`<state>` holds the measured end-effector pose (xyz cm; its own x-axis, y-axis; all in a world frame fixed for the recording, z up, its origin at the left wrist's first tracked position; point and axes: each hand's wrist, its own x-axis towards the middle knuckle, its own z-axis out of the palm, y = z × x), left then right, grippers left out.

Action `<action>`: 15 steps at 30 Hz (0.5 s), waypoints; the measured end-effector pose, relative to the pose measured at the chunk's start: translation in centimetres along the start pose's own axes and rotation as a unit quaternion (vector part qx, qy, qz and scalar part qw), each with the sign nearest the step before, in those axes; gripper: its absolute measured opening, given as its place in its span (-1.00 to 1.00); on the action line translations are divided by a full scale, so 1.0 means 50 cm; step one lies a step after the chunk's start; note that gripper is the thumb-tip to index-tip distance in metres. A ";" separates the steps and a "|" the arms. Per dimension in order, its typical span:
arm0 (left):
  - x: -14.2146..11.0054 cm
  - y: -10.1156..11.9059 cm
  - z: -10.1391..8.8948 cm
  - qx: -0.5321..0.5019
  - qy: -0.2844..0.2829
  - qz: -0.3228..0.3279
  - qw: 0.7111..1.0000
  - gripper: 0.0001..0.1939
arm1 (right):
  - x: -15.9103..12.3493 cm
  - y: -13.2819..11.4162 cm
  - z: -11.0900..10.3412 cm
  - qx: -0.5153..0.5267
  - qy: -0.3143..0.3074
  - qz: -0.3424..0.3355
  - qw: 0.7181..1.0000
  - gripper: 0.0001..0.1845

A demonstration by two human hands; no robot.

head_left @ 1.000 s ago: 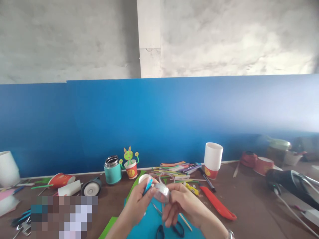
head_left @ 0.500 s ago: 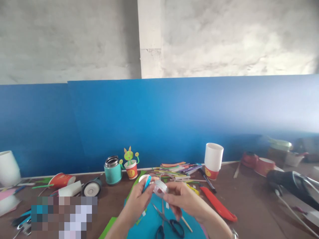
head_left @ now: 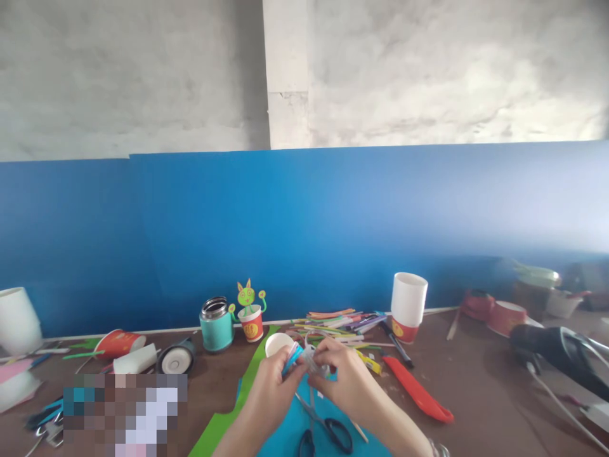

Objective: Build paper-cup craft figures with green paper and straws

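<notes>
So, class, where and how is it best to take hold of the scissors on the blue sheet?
Probably by the black handle loops, coming in from the near side. The scissors lie flat, with the loops toward the camera and the slightly parted blades pointing away, so this approach should stay clear of the cutting edges.

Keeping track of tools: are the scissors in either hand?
No, the scissors lie on the blue sheet, held by neither left hand nor right hand.
</notes>
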<state>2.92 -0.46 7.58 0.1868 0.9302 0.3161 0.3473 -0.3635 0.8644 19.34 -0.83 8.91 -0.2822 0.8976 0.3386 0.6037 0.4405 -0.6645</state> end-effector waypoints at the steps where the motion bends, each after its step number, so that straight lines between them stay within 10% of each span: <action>1: 0.002 -0.003 0.000 0.006 0.001 0.005 1.000 -0.78 | 0.000 0.000 0.002 -0.001 0.007 0.010 1.000 -0.94; 7: 0.000 0.000 -0.001 -0.002 0.001 0.000 1.000 -0.73 | -0.010 -0.014 0.008 -0.023 0.027 0.052 0.998 -0.62; 15: -0.003 -0.005 -0.010 -0.054 -0.007 0.011 0.998 -0.65 | -0.001 -0.003 -0.004 -0.021 -0.015 0.046 0.999 -0.69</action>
<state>2.35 -0.46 7.52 0.2057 0.9208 0.3315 0.2418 -0.3760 0.8945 19.42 -0.94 9.12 -0.2465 0.9345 0.2568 0.6586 0.3560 -0.6629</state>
